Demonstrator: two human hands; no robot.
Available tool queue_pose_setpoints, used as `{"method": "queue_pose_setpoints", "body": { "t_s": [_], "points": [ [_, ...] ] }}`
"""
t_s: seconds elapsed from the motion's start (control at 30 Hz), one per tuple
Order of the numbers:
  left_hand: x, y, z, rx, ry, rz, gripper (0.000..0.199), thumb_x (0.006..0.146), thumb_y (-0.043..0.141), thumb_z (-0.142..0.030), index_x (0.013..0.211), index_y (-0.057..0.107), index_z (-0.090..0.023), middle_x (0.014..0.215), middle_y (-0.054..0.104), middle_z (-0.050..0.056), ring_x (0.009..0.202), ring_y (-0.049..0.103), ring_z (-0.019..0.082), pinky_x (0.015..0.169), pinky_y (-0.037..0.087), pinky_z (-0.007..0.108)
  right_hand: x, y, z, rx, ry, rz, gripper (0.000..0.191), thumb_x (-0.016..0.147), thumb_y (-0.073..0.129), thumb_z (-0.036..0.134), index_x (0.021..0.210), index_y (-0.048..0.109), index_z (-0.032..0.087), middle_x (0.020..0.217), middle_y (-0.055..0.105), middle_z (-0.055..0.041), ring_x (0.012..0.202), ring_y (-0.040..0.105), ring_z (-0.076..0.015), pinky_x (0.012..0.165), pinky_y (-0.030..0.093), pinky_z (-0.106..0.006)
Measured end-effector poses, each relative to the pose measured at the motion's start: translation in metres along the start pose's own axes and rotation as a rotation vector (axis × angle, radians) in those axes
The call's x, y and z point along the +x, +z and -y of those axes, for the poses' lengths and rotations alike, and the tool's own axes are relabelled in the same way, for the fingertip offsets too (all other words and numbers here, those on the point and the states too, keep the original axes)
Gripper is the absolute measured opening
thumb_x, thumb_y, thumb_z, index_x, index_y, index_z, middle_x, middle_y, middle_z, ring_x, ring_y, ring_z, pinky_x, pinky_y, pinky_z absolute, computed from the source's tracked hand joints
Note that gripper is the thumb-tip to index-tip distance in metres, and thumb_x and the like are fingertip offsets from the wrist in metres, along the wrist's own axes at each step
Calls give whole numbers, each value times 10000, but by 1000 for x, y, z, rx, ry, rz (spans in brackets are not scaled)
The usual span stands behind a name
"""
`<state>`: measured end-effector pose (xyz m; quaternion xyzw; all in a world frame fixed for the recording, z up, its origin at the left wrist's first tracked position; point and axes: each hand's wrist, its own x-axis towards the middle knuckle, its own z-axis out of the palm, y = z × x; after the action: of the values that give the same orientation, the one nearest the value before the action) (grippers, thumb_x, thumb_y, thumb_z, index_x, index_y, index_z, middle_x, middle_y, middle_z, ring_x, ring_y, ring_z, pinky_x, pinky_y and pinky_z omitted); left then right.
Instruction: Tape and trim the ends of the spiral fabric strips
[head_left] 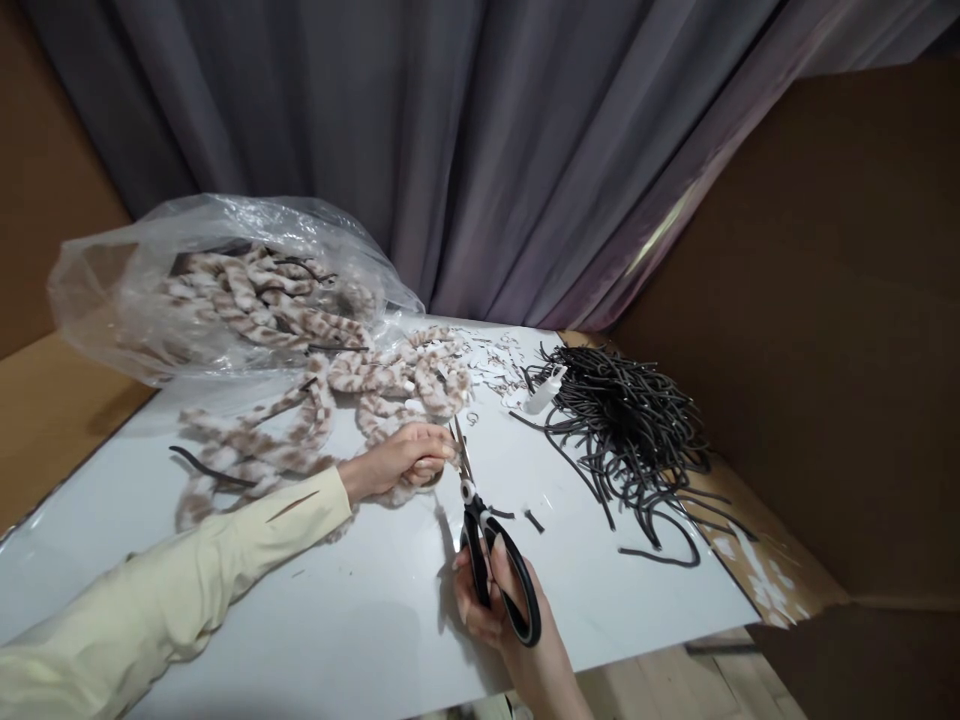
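Note:
My left hand [411, 458] is closed around the end of a fluffy white-and-brown strip [401, 492], pinching it between thumb and fingers. Scissors [470, 500] with black handles are in my right hand [499, 610], with the fingers through the loops. Their blades point away from me and stand slightly apart, right beside the left fingertips. More fluffy strips [262, 440] lie in loops on the white table [360, 620], left of and beyond my left hand. A black cord piece [214, 470] lies on them.
A clear plastic bag [112, 290] of fluffy strips sits at the back left. A heap of black cords [637, 420] lies at the right, with a small white bottle [545, 390] against it. Paper scraps [499, 360] are scattered near the grey curtain [360, 130].

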<state>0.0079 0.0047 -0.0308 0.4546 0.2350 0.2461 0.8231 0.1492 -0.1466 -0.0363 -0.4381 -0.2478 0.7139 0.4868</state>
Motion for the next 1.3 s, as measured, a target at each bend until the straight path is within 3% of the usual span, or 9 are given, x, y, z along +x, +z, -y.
{"method": "queue_pose_setpoints", "body": {
  "t_s": [0.33,0.5,0.87,1.3],
  "points": [
    [0,-1,-1,8,-12,-5,183,702,625,-222,663,459,-156,417,271,-122,344,132,2,326,103,121,-2,-4,-6,17,-14,18,486,730,591,604,791,542,125,448,403,72,341,179,0,347,67,-180],
    [-1,-1,-1,1,-13,-10,193,707,620,-230,661,447,-157,426,265,-123,349,123,0,330,93,124,-5,0,-4,91,-37,48,484,805,515,576,850,584,98,541,504,9,393,249,-21,391,115,-198],
    [0,-1,-2,16,4,-28,238,718,612,-250,639,404,-167,445,267,-120,355,117,0,330,80,122,-6,3,-3,-44,-24,-15,484,737,582,602,814,531,127,524,517,23,377,240,-12,376,104,-190],
    [0,0,-1,0,-17,-27,225,686,627,-233,642,417,-165,428,271,-123,342,131,0,331,85,127,-2,0,-2,-58,-47,9,486,730,580,610,793,529,132,518,525,23,356,234,-13,349,106,-185]
  ]
}}
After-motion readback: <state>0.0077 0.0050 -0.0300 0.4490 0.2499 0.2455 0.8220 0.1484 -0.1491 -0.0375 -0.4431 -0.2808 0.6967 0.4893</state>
